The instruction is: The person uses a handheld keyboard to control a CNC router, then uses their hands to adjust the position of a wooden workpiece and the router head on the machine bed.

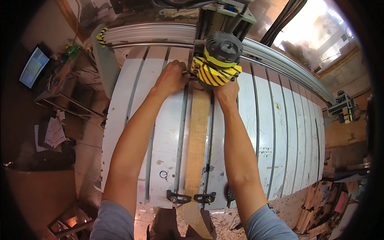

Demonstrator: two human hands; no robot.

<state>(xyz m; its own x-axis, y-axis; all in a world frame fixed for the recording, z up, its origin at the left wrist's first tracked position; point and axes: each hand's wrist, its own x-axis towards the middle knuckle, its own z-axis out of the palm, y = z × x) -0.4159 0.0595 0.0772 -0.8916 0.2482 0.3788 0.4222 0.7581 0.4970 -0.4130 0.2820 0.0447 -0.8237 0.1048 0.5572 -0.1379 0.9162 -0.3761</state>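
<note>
A long wooden board [196, 136] lies lengthwise on the white slotted machine bed [168, 120]. Two black clamps flank its near end, the left clamp [178, 197] and the right clamp [205, 198]. Over its far end hangs a router spindle [224, 46] with a yellow-and-black striped mount [218, 72]. My left hand [173, 77] is closed beside the board's far end, left of the mount, its fingers curled at a small dark part I cannot make out. My right hand [227, 94] reaches in under the mount's right side, where its fingers are hidden.
A metal gantry rail [152, 34] spans the far side of the bed. To the left are a lit monitor [35, 67] and loose papers [55, 132]. Wood offcuts [316, 206] are piled on the floor at lower right. A dark handheld controller [229, 194] is by the near edge.
</note>
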